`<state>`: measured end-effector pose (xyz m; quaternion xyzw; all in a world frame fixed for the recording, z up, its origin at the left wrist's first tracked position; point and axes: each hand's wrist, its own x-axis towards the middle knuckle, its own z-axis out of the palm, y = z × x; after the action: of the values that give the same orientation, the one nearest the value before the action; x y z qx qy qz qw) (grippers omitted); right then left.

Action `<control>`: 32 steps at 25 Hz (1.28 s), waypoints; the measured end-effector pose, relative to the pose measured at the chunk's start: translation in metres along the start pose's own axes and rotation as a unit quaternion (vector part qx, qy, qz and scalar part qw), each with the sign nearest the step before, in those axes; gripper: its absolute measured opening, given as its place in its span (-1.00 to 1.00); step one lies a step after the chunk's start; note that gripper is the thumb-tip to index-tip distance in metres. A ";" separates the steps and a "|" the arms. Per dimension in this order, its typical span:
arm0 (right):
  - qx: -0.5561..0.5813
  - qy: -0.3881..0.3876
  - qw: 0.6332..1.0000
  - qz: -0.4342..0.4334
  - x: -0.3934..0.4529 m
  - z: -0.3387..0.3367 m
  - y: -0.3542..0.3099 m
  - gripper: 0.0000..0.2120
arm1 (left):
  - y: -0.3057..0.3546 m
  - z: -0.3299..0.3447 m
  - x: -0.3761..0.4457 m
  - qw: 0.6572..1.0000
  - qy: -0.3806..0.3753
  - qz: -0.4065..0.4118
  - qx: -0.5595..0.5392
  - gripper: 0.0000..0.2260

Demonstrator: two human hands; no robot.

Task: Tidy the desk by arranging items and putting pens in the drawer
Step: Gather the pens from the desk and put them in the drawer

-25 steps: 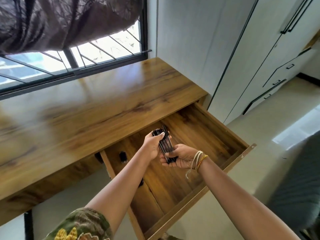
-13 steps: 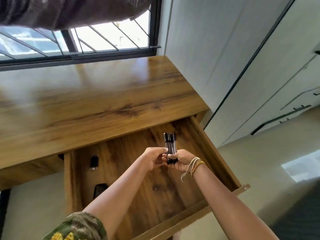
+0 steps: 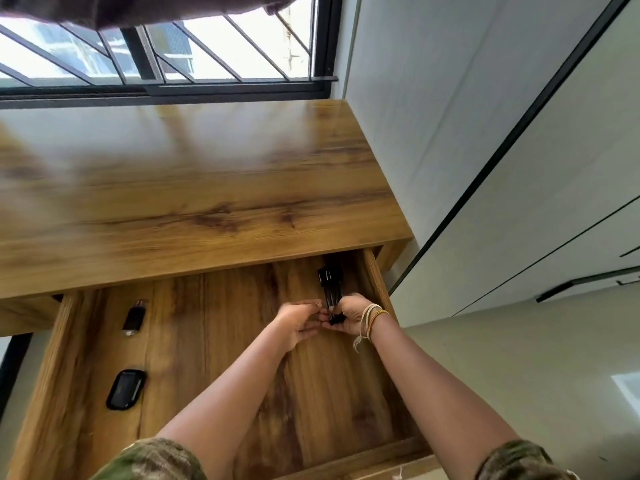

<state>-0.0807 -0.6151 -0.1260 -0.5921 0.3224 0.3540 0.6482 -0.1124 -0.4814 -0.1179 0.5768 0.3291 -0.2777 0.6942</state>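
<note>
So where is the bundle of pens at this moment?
In the head view the bundle of pens is low inside the open drawer, near its right wall, pinched between the left hand and right hand.

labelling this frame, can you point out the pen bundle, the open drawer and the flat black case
pen bundle [image 3: 329, 279], head view, on the black caps at its far end
open drawer [image 3: 375, 278], head view, on its right side wall
flat black case [image 3: 125, 389], head view, on its top face

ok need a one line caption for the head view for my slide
Both hands, left hand and right hand, lower a bundle of pens into the open drawer.
</note>
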 end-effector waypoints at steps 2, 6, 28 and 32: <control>-0.008 -0.012 1.000 0.010 0.007 0.001 -0.005 -0.75 | 0.002 0.003 0.005 1.000 0.006 -0.001 -0.003 -0.85; -0.014 -0.014 0.999 0.027 0.021 -0.002 -0.009 -0.78 | 0.003 0.006 0.016 1.000 0.028 -0.003 -0.009 -0.86; 0.089 0.146 0.985 0.013 0.009 0.001 -0.007 -0.88 | 0.008 0.045 0.028 0.997 0.076 -0.004 0.002 -0.74; 0.054 0.168 0.984 -0.023 0.012 -0.002 -0.006 -0.93 | 0.007 0.044 0.031 0.996 0.081 -0.021 -0.015 -0.80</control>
<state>-0.0692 -0.6169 -0.1325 -0.6144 0.4315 0.2162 0.6242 -0.0816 -0.5239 -0.1324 0.5799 0.4001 -0.2398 0.6679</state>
